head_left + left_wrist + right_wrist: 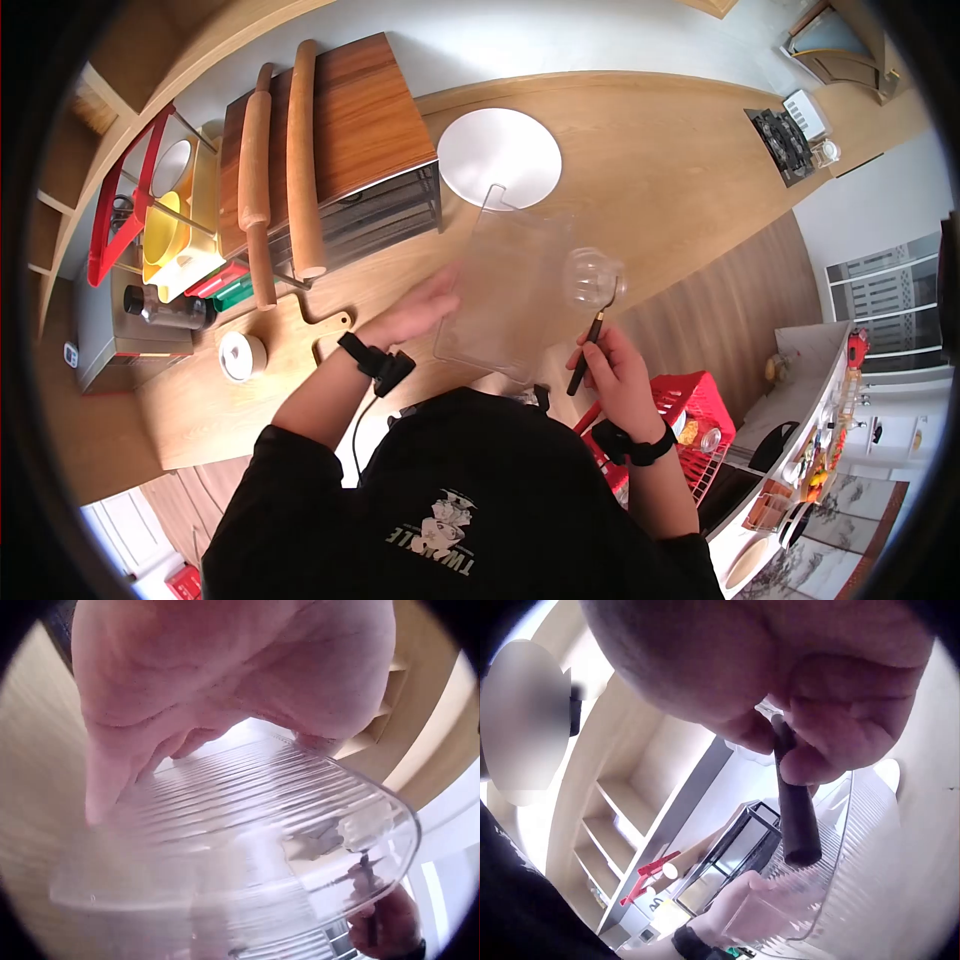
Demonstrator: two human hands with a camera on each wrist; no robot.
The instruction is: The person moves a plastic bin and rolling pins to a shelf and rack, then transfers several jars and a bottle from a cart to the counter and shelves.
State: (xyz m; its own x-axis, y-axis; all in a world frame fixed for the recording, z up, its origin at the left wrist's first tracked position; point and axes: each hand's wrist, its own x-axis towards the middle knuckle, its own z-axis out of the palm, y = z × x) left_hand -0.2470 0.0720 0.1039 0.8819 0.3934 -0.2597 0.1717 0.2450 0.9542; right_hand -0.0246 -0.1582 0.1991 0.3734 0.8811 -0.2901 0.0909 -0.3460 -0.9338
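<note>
My left hand grips a clear, ribbed plastic board by its long edge. In the left wrist view the ribbed face spreads out below the palm, and the fingertips are partly hidden. Between thumb and fingers my right hand holds a slim black-handled utensil with a gold band. Its thick handle end points out of the fist in the right wrist view. A clear rounded piece overlaps the utensil's far end. Both hands are raised over the counter's near side, board and utensil side by side.
A white round dish lies beyond the board. To the left are two rolling pins on a wooden-topped rack, a cutting board and a white round container. A red basket stands near my right forearm.
</note>
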